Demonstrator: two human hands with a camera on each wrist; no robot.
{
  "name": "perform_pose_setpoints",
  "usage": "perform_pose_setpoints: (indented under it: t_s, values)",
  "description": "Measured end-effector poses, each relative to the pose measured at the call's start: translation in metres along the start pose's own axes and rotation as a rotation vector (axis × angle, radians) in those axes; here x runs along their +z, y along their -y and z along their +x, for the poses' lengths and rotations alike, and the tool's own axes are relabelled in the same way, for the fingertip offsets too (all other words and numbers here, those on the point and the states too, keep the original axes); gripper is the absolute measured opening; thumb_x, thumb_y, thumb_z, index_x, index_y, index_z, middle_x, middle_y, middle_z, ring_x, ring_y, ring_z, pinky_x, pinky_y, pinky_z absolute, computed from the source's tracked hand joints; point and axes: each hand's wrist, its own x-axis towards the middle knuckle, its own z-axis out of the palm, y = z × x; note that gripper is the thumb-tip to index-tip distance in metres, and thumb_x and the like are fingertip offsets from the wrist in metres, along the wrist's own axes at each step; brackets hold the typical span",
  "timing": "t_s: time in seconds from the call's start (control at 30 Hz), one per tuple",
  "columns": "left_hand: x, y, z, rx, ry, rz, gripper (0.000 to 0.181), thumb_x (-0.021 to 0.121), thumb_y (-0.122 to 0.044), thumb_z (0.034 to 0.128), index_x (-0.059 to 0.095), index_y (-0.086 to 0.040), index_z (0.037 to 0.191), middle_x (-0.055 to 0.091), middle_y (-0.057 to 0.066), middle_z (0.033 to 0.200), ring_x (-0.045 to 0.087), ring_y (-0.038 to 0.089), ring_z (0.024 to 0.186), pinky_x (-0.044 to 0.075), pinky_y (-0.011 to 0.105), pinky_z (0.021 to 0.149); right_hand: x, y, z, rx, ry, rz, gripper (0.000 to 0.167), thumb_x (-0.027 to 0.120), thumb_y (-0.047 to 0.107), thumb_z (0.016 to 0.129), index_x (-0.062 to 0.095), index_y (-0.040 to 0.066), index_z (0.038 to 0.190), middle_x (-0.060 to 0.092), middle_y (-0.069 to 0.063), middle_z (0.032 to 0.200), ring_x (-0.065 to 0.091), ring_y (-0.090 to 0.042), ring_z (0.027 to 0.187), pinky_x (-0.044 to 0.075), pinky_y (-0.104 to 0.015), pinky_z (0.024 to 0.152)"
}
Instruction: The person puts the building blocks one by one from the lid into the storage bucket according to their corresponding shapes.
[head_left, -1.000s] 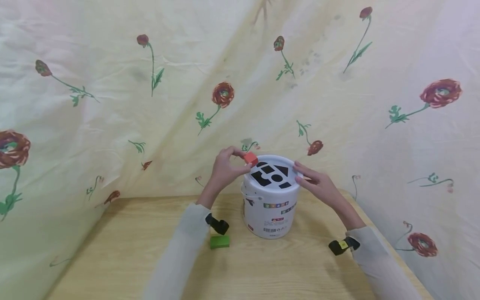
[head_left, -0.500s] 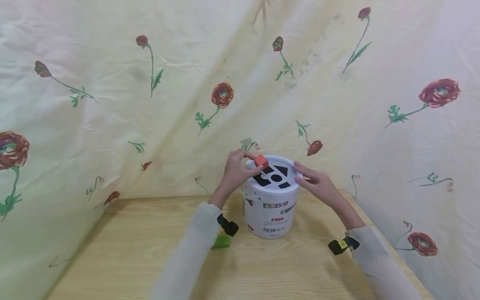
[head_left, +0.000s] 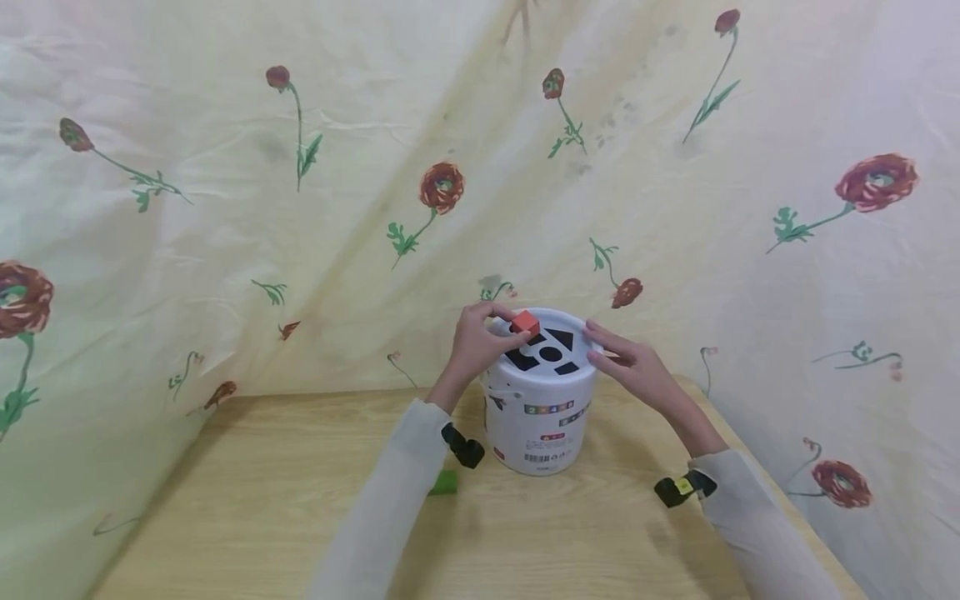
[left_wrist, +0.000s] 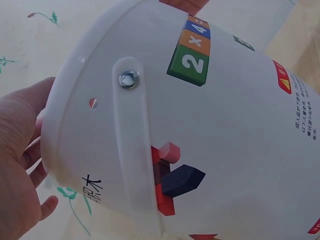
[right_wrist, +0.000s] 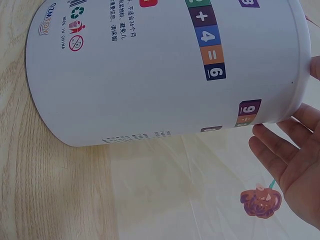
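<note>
Between thumb and fingers, my left hand (head_left: 476,343) pinches a red block (head_left: 526,324) just over the left part of a white bucket's lid (head_left: 576,353). Black cut-out shapes, among them a circle and a triangle, mark that lid. The bucket (head_left: 536,433) stands upright on the table. My right hand (head_left: 636,372) rests its fairly straight fingers against the right side of the rim. In the left wrist view the left hand (left_wrist: 17,155) is beyond the rim and the block is hidden. In the right wrist view the fingertips of the right hand (right_wrist: 300,165) touch the bucket near its top.
A green block (head_left: 445,482) lies on the wooden table (head_left: 285,492), partly covered by the left forearm. The bucket's handle (left_wrist: 132,150) hangs down its side. A flowered cloth (head_left: 337,208) rises behind the table and along both sides.
My left hand has carried the red block rightward from the lid's left edge to over the cut-outs, then nearly stopped. The left forearm now covers more of the green block. The right hand stays put.
</note>
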Motion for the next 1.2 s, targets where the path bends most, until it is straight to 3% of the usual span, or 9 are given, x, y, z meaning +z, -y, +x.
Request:
perform_pose_setpoints:
  t_s: [0.43,0.93,1.2]
  values:
    - [0.009,0.000,0.002,-0.050,-0.032,0.048,0.029,0.087,-0.032,0.0816,0.075,-0.016,0.102,0.063,0.004,0.123,0.049,0.024,0.122,0.051,0.047,0.104,0.000,-0.001,0.000,-0.001,-0.003,0.001,0.055,0.058,0.033,0.104,0.044,0.019,0.155,0.028,-0.004,0.168,0.032,-0.039,0.152,0.044,-0.056,0.109]
    - [0.011,-0.002,0.002,-0.103,-0.013,0.130,0.033,0.087,-0.036,0.0810,0.076,-0.018,0.106,0.060,0.006,0.130,0.048,0.025,0.124,0.053,0.043,0.099,0.000,0.000,-0.001,0.001,0.004,0.007,0.054,0.057,0.032,0.105,0.043,0.019,0.155,0.028,-0.004,0.168,0.032,-0.039,0.152,0.045,-0.055,0.108]
    - [0.011,-0.003,0.000,-0.111,-0.008,0.155,0.032,0.086,-0.036,0.0821,0.077,-0.018,0.107,0.061,0.005,0.126,0.048,0.024,0.120,0.055,0.039,0.094,0.000,-0.001,0.000,0.004,0.006,0.003,0.055,0.057,0.035,0.105,0.043,0.019,0.155,0.027,-0.004,0.168,0.031,-0.039,0.152,0.044,-0.055,0.109]
